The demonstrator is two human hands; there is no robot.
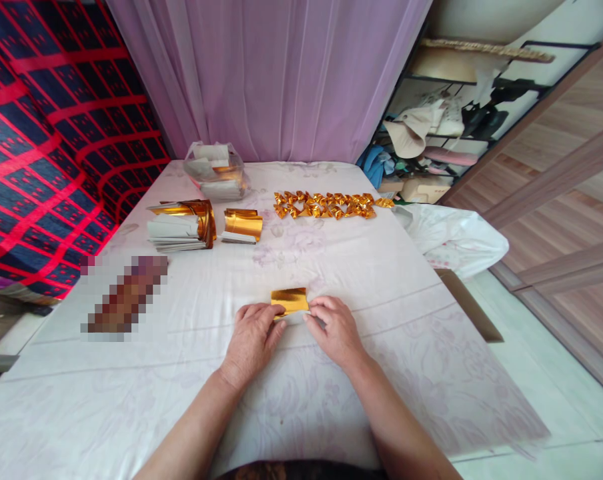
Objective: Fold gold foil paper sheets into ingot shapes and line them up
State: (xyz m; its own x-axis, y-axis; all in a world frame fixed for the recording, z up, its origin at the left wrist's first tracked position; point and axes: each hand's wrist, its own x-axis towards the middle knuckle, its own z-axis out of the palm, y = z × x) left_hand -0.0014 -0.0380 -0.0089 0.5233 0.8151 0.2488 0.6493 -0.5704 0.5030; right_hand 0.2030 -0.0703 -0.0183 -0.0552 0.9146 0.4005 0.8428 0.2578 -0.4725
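Lying flat on the white cloth at table centre, a small gold sheet sits between two bare hands, its shiny face up and a pale edge showing along the near side. The left hand, at 7 o'clock from the sheet, rests palm down with fingertips pressing the near left corner. The right hand, at 4 o'clock, pinches the near right edge between thumb and fingers. Neither hand is clenched; both are lightly closed on the sheet's edge.

The sheet looks very thin and light, likely foil-backed paper: it should crease easily, hold a fold, tear if tugged, and slide on the cloth unless pinned. Corners and edges seem the best places to take hold, with one hand pinning while the other lifts.

At 12 o'clock, well apart, a row of folded gold pieces runs across the table. At 11 o'clock lie two stacks of sheets, gold on top and grey-white at the sides, and behind them a clear bag of more. At 9 o'clock is a blurred patch, contents untellable. Beyond the table hang a lilac curtain and, left, a red and blue blanket
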